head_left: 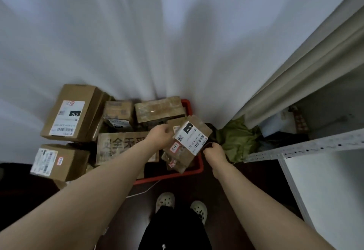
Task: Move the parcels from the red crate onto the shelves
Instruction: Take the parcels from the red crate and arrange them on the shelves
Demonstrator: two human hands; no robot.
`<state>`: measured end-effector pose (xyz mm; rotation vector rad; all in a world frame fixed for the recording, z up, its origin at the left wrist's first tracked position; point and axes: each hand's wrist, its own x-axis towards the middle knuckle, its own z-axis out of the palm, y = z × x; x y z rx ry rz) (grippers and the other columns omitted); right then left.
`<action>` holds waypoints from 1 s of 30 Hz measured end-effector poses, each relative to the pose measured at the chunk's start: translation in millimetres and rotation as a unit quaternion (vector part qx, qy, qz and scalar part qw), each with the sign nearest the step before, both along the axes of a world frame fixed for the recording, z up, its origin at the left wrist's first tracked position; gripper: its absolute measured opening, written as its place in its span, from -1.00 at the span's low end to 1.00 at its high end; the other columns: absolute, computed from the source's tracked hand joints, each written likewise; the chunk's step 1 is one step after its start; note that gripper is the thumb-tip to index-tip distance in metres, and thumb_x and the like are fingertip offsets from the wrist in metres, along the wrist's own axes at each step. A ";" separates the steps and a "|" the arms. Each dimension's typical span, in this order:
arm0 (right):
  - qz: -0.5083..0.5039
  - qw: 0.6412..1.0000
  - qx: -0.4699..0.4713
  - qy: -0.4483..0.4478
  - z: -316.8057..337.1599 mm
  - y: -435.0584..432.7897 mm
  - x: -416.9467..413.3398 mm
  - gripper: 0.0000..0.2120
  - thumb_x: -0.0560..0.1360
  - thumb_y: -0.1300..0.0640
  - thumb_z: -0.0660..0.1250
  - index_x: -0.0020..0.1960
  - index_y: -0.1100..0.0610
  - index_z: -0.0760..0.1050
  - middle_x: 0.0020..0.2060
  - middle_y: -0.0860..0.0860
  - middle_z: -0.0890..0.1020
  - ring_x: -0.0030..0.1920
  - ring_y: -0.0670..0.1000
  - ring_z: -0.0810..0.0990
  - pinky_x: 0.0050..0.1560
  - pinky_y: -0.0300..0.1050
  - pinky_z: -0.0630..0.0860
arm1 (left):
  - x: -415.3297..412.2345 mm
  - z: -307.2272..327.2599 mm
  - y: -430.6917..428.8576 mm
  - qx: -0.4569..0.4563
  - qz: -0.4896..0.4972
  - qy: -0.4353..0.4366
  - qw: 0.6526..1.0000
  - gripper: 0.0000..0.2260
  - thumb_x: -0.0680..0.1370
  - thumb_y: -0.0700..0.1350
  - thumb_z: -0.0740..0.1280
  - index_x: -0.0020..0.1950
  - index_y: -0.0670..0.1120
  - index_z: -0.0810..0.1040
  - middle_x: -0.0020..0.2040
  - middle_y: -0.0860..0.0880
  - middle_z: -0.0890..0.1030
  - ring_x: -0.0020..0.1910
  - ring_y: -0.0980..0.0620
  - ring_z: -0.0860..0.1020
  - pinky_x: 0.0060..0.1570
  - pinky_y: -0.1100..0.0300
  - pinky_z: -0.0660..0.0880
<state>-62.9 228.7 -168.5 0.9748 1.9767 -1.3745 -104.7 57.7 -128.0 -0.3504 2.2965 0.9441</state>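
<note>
above the red crate [199,168], left hand [157,136] and right hand [213,152] gripped a small parcel [194,137] by its edges with curled fingers, label up (likely to read it).

Parcels [159,110] in crate [199,168]; shelf [305,148] right, bag [236,137] apparently between.
</note>
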 end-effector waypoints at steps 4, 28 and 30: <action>-0.053 0.995 -0.068 -0.051 -9.5 -0.1 -11.3 -0.70 0.50 0.35 0.17 0.21 0.26 0.47 -0.03 0.10 0.55 -0.08 0.05 0.49 0.00 -0.04 0.49 | -14.4 -19.7 15.4 0.033 0.007 -0.058 0.998 -0.54 0.62 -0.04 0.18 0.49 -0.15 0.26 0.35 -0.17 0.46 0.29 -0.13 0.46 0.27 0.02 0.42; -0.024 0.947 -0.284 0.146 186.7 35.9 -35.2 -0.59 0.48 0.19 0.36 0.29 0.04 0.37 -0.03 0.05 0.57 -0.13 -0.05 0.54 -0.25 -0.18 0.42 | -3.5 161.2 5.7 0.400 0.272 0.011 0.875 -0.75 0.52 -0.27 0.35 0.20 -0.25 0.52 0.05 -0.18 0.65 -0.03 -0.04 0.62 -0.05 0.18 0.60; -0.037 0.928 -0.334 0.160 204.3 39.5 -31.1 -0.74 0.48 0.25 0.35 0.14 0.09 0.44 -0.12 0.11 0.62 -0.23 -0.02 0.61 -0.29 -0.18 0.48 | -5.4 177.7 14.8 0.426 0.264 0.016 0.865 -0.79 0.52 -0.30 0.32 0.15 -0.28 0.54 0.00 -0.18 0.67 -0.03 -0.03 0.63 -0.04 0.21 0.59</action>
